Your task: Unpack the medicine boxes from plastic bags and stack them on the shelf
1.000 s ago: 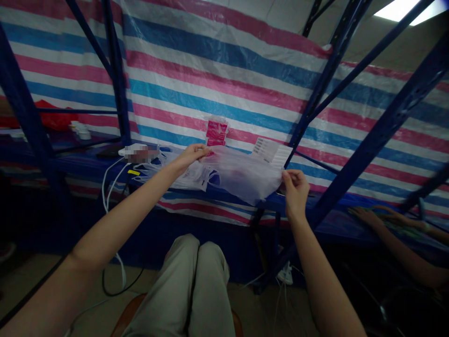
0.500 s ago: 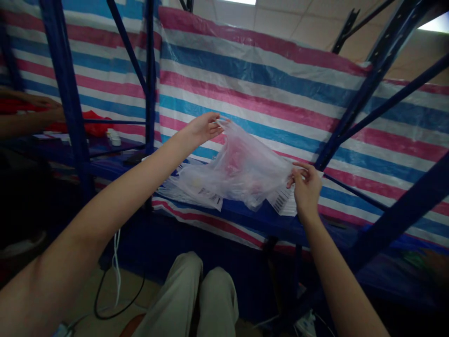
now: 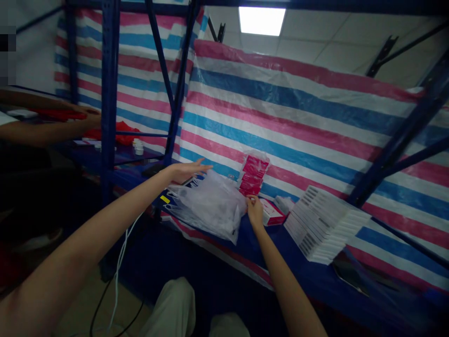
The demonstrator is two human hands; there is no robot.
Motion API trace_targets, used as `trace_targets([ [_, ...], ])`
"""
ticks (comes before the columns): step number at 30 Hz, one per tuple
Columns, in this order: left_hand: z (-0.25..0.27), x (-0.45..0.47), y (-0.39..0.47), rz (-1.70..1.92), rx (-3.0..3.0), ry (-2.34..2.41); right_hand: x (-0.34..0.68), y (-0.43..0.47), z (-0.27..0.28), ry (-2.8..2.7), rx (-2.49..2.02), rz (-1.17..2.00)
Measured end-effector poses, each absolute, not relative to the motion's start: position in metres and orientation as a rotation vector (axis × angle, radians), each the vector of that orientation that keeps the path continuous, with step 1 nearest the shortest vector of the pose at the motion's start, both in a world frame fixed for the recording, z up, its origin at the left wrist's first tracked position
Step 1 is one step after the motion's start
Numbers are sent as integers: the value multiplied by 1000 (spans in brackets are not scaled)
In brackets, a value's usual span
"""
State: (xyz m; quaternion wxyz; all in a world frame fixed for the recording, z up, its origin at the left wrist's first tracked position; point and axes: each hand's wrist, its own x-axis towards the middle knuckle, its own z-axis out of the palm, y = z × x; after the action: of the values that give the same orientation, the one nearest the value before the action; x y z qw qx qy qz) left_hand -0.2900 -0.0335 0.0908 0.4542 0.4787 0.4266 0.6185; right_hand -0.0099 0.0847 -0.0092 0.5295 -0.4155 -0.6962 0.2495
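A translucent plastic bag (image 3: 213,206) lies spread over a pile of similar bags on the blue shelf. My left hand (image 3: 187,172) is at the bag's upper left edge, fingers stretched out and apart; whether a fingertip touches the film I cannot tell. At the bag's right edge, the fingers of my right hand (image 3: 255,209) are pinched together on the film. Just behind that hand, a pink-red packet (image 3: 253,175) in clear wrap leans against the striped sheet. Beside it lies a red and white box (image 3: 271,213).
A stack of white boxes with barcodes (image 3: 322,224) stands to the right, with a dark phone-like slab (image 3: 351,278) near it. Blue metal posts (image 3: 110,93) frame the shelf. Further left, another person's arm (image 3: 49,128) reaches over red material and small white bottles (image 3: 138,147).
The bag came down from its raised, stretched position onto the pile. Both hands lowered and drew closer together; the left hand's fingers spread. The view shifted, revealing the white box stack.
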Motion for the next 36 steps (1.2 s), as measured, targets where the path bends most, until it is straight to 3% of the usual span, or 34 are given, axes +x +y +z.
trace_targets([
  [4,78,-307,-50,1064,1561,1371,-9,75,-14,-1649,-1016,599],
  [11,55,-306,-91,655,2371,1461,29,-12,-17,-2099,-885,229],
  [17,40,-314,-62,689,2423,1525,25,-22,-38,-2191,-746,118],
  [22,44,-325,-57,440,2463,1464,22,-29,-49,-2230,-756,10],
  [29,81,-272,-74,352,2679,1696,7,-25,2,-1961,-807,-144],
  [32,61,-231,-41,489,2678,1992,-24,10,19,-2066,-863,-71],
  [36,1,-210,2,401,2484,2330,-60,53,-7,-2386,-1143,137],
])
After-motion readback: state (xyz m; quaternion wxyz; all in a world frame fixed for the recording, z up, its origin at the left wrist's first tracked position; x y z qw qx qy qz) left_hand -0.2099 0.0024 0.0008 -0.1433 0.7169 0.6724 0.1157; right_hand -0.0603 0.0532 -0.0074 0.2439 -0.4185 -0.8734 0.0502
